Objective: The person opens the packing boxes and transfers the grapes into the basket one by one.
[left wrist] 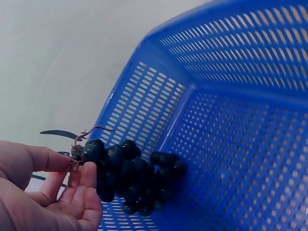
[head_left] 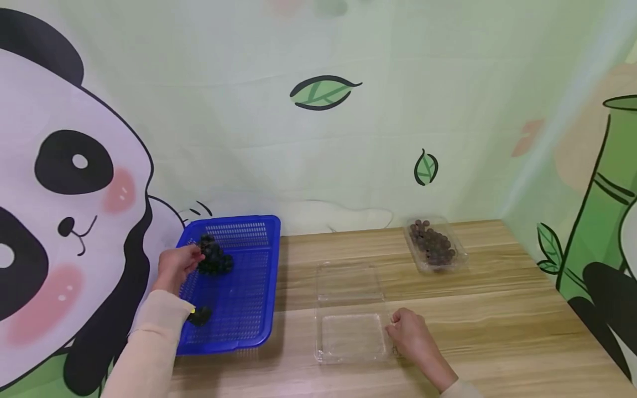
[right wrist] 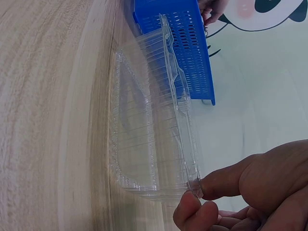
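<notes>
A printed cloth wall (head_left: 249, 127) stands behind a wooden table (head_left: 473, 342). The blue basket (head_left: 244, 298) lies at the table's left end, its longer sides running from the person towards the wall. Near the table's middle, an open clear box (head_left: 353, 337) lies spread in 2 halves, 1 nearer the wall, its long axis also running away from the person. Farther back and to the right, a second clear box (head_left: 460, 261) holds brownish-purple grapes (head_left: 432, 244).

The right hand (head_left: 410, 333) has thumb and finger clamped on the open box's right rim. The left hand (head_left: 178, 265), over the basket's left side, has thumb and fingertips clamped on the stem of a dark grape bunch (left wrist: 130, 173). In the left wrist view, the bunch's stem end points left and its long axis slopes down rightward into the basket. A smaller dark bunch (head_left: 200, 316) lies in the basket's near left corner.
</notes>
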Demonstrator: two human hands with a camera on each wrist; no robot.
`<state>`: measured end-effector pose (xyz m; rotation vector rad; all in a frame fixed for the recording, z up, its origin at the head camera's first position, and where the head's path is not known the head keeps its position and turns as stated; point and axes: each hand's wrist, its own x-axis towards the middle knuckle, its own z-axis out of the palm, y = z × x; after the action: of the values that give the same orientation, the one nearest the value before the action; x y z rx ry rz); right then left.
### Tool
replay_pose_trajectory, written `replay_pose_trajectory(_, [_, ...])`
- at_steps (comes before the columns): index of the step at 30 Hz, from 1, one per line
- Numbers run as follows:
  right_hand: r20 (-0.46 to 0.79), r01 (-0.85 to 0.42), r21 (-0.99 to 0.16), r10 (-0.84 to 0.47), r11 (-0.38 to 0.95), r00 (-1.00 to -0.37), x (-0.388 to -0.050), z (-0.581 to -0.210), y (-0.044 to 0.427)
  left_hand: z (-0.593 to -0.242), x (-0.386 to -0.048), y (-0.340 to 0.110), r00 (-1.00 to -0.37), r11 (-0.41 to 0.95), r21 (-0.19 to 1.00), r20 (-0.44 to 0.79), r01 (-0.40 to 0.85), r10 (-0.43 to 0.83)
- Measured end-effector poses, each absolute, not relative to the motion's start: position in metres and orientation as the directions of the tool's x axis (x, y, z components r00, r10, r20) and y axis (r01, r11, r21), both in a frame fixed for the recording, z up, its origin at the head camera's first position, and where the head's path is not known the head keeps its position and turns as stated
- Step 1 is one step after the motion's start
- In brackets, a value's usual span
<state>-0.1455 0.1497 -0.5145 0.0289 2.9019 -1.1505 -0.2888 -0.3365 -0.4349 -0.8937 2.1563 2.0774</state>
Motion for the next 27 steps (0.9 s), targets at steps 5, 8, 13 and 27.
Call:
replay_pose_trajectory(5, [-0.004,0.011,-0.686,0.010,0.727,-1.000,-0.145,-0.514,0.149,-0.432,-0.281,-0.340,-0.859,0.119,0.892,-0.374,-0.437,-0.350])
replay_pose_trajectory(8, [0.004,0.006,-0.685,0.012,0.729,-1.000,-0.144,-0.514,0.149,-0.431,-0.275,-0.342,-0.870,0.190,0.873,-0.379,-0.449,-0.317])
replay_pose_trajectory(13, [0.004,0.006,-0.678,0.011,0.735,-1.000,-0.144,-0.514,0.149,-0.431,-0.266,-0.344,-0.899,0.302,0.853,-0.363,-0.427,-0.245])
replay_pose_trajectory(27, [-0.006,0.009,-0.675,0.007,0.738,-1.000,-0.146,-0.514,0.148,-0.430,-0.243,-0.351,-0.923,0.481,0.789,-0.356,-0.382,-0.149])
